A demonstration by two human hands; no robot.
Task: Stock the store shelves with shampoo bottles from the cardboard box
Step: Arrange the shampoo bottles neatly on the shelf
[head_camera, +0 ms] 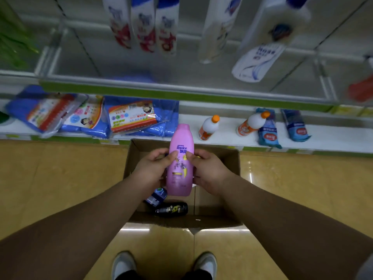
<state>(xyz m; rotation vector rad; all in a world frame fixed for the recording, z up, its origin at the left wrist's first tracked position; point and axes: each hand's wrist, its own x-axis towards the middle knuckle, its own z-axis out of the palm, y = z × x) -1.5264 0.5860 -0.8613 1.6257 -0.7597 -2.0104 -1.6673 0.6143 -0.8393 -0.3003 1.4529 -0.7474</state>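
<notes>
I hold the pink plastic shampoo bottle (180, 160) label-up over the open brown cardboard box (219, 201), left hand (152, 168) and right hand (207, 170) pinching its sides, probably to read it.

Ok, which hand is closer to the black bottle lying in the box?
Left. The left hand grips the pink bottle directly above the black bottle in the cardboard box; the right hand holds the pink bottle's other side, farther off to the right.

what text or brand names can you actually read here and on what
"Rejoice": on the pink bottle held between left hand and right hand.
Print on the shelf bottles, blue packs and the black bottle in the cardboard box: too blurred or small.
</notes>
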